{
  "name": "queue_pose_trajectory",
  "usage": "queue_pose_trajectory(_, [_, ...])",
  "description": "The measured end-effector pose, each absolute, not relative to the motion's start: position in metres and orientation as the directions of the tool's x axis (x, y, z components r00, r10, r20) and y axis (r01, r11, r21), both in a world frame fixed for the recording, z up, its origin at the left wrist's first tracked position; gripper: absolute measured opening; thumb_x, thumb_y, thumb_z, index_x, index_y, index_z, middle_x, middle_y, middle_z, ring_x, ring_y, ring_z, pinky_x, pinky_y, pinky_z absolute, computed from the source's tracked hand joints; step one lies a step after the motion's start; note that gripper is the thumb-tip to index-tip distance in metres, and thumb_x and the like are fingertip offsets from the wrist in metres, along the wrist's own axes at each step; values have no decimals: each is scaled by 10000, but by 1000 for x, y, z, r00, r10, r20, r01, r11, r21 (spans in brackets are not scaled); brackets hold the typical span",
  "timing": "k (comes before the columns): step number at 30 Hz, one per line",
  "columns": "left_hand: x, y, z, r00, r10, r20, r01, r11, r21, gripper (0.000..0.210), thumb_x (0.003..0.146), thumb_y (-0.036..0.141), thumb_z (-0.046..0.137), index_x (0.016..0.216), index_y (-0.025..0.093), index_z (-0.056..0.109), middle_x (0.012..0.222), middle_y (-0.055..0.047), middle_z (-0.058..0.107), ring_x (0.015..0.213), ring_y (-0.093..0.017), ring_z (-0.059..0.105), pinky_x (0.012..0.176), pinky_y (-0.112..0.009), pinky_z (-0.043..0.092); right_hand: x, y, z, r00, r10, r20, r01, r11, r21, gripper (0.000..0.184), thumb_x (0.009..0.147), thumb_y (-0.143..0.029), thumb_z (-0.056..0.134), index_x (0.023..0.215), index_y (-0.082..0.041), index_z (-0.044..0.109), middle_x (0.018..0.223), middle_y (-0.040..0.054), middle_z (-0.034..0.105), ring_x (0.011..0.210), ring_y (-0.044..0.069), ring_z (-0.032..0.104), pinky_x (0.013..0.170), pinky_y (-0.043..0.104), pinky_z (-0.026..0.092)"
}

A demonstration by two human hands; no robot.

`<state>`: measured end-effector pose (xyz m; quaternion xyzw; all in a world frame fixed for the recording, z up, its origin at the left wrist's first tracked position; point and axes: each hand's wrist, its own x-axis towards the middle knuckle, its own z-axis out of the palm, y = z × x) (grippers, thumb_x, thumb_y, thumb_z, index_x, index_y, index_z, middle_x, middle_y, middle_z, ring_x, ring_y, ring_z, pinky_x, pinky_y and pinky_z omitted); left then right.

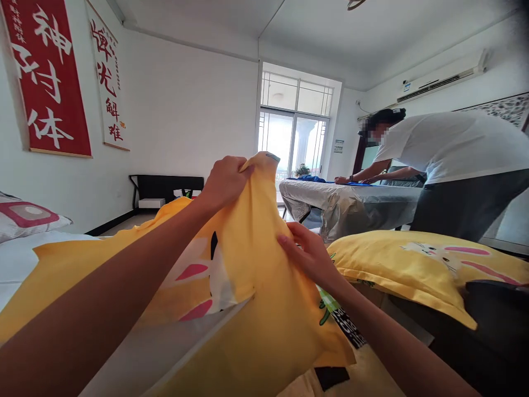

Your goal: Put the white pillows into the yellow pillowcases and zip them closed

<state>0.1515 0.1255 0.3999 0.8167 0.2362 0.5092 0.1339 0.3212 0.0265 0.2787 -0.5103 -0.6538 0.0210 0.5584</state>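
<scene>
A yellow pillowcase (pixel 268 264) with rabbit and carrot print hangs in front of me, its top pulled up into a peak. My left hand (pixel 226 179) is closed on the cloth near that peak, high in the middle. Lower and to the right, my right hand (pixel 308 251) pinches the side edge, thumb on the near face and fingers behind it. Folds run down between the two hands. Part of the cloth spreads to the left behind my left forearm, over a white surface.
A yellow pillow (pixel 397 251) with a rabbit face lies at right, beside a dark rounded object (pixel 496 309). Another pillow (pixel 31 215) is at far left. Further back, a person (pixel 450 143) leans over a plastic-covered table (pixel 351 204) with blue cloth on it.
</scene>
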Motion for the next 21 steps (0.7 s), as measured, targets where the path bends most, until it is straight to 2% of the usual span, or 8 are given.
queue_pose_trajectory(3, [159, 125, 394, 394, 531, 750, 201, -846, 494, 332, 875, 273, 467, 602, 191, 297, 576, 38, 295, 522, -84, 266, 512, -260, 195, 319, 29, 262, 150, 766, 625, 684, 376, -625, 301, 754, -516, 639, 732, -216, 619, 659, 4, 622, 684, 205, 585, 579, 283, 448])
queue_pose_trajectory(7, [170, 125, 387, 376, 499, 781, 153, -864, 479, 350, 883, 301, 473, 604, 190, 293, 575, 42, 295, 546, -87, 273, 523, -252, 195, 312, 40, 263, 130, 830, 543, 601, 369, -709, 237, 707, -449, 681, 739, -220, 631, 649, -7, 629, 709, 222, 603, 600, 306, 480])
queue_pose_trajectory(12, [167, 132, 386, 355, 454, 817, 96, -887, 451, 344, 873, 322, 491, 610, 188, 315, 603, 39, 315, 583, -90, 294, 533, -238, 212, 313, 40, 265, 12, 938, 345, 191, 337, -922, 355, 695, -454, 710, 946, -217, 626, 859, 22, 699, 782, 232, 659, 706, 367, 541])
queue_pose_trajectory(15, [162, 138, 384, 360, 460, 812, 118, -885, 450, 355, 857, 304, 504, 592, 183, 302, 595, 40, 313, 569, -81, 292, 522, -232, 214, 323, 37, 260, -86, 954, 286, 37, 290, -956, 412, 709, -452, 724, 1030, -226, 600, 948, 31, 698, 788, 211, 669, 752, 372, 544])
queue_pose_trajectory(18, [159, 144, 381, 383, 479, 790, 127, -874, 469, 365, 843, 326, 518, 583, 184, 304, 580, 42, 293, 548, -76, 271, 502, -232, 194, 334, 38, 254, -101, 947, 304, 83, 312, -946, 410, 734, -487, 702, 1031, -229, 588, 912, 22, 684, 760, 196, 654, 718, 343, 537])
queue_pose_trajectory(21, [158, 150, 379, 407, 510, 758, 104, -850, 516, 367, 829, 362, 536, 586, 185, 326, 572, 43, 287, 528, -71, 270, 487, -227, 189, 343, 38, 249, -25, 910, 415, 379, 393, -838, 348, 787, -558, 609, 777, -212, 574, 679, -12, 607, 592, 151, 564, 534, 259, 445])
